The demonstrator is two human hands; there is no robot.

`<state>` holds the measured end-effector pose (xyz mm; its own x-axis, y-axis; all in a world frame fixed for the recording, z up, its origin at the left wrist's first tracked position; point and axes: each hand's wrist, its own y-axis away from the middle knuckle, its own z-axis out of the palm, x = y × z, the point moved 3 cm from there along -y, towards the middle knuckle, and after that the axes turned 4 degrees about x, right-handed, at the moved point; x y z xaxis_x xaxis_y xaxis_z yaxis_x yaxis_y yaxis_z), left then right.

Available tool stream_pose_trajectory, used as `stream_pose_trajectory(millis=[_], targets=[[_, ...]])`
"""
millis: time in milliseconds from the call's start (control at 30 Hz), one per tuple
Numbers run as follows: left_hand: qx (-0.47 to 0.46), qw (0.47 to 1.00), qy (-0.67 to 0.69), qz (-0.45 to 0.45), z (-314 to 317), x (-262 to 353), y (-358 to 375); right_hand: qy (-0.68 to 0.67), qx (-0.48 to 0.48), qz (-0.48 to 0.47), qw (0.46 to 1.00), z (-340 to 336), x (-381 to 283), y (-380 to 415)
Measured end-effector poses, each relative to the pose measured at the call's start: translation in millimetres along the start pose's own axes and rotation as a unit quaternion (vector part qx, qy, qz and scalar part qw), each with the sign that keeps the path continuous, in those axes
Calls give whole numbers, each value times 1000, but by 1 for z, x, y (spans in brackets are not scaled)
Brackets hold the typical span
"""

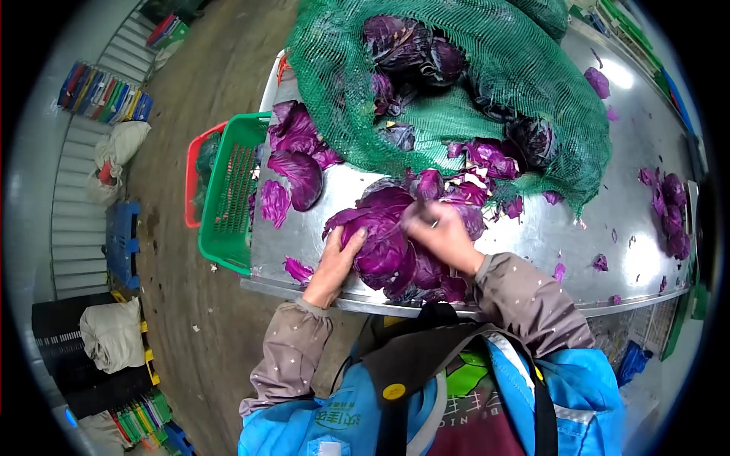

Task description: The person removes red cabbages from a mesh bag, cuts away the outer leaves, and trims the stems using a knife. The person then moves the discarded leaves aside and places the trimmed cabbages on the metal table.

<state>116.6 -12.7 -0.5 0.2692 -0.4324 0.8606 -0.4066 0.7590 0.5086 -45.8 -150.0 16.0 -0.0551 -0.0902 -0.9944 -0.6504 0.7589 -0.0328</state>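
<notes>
A red cabbage (380, 239) with loose outer leaves rests near the front edge of the metal table (608, 251). My left hand (338, 262) grips its left side, thumb lying over the leaves. At its upper right, my right hand (442, 235) is curled, the fingertips blurred by motion. A small bright glint shows by those fingers; I cannot tell what they hold. Loose purple leaves (430, 277) lie against the cabbage on the right. Just beyond it, the green mesh sack (334, 99) lies with its mouth open, several dark red cabbages (395, 42) inside.
Left of the table stand a green plastic basket (224, 220) and a red basket (192, 182) behind it. Cabbage leaves (293, 129) are piled on the table's left part, more leaves (673, 213) at the far right. A blue pallet (122, 243) leans by the wall.
</notes>
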Motion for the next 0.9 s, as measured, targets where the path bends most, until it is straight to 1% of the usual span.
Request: stream_pose_trajectory(millis=[33,67,100,133,167,200,233,300,333,367,433,467,500,533,567,600,633,700,733,767,800,833,900], targets=[[-9,999,-34,25,1,0,0,-78,42,166,982,-12,18,-2],[4,998,-66,-8,0,1,3,-41,59,162,984,-26,35,-6],[3,998,-66,-7,2,6,5,-5,77,157,985,-30,31,-11],[-3,999,-54,-8,4,12,7,15,40,96,994,-30,22,-5],[-10,999,-42,-11,7,13,7,-28,-2,53,998,-21,12,6],[-2,1000,-8,14,9,12,5,71,-35,-57,995,-9,-12,11],[-5,1000,-8,16,13,13,4,169,-66,-168,969,2,-33,15],[14,998,-47,31,19,19,3,289,-174,-184,923,14,-41,25],[17,999,-26,20,19,16,2,263,-133,-244,924,16,-40,25],[17,999,-27,22,20,16,4,264,-131,-245,924,13,-38,22],[28,998,-50,35,20,18,10,101,-61,-178,977,1,-39,12],[6,999,-38,23,24,22,15,47,-32,-115,992,-5,-43,13],[5,999,-38,24,25,22,15,-19,-6,-24,1000,-12,-47,15],[-16,1000,6,20,27,21,16,-137,52,100,984,-23,-48,15],[-36,998,51,16,30,21,17,-251,109,220,936,-34,-46,14],[-60,996,55,19,33,25,19,-283,121,216,927,-47,-43,10],[-63,996,55,20,37,28,21,-315,134,212,915,-58,-40,8],[-127,982,130,46,47,37,25,-337,167,194,906,-65,-43,11],[-160,976,144,43,49,35,23,-341,184,174,906,-71,-41,12],[-164,975,143,44,52,35,25,-344,201,155,904,-78,-38,14],[-177,968,173,35,56,37,28,-324,237,139,905,-86,-37,13],[-190,960,202,26,58,38,31,-302,288,149,897,-95,-36,14],[-193,958,213,14,56,37,33,-273,350,141,885,-115,-28,14]])
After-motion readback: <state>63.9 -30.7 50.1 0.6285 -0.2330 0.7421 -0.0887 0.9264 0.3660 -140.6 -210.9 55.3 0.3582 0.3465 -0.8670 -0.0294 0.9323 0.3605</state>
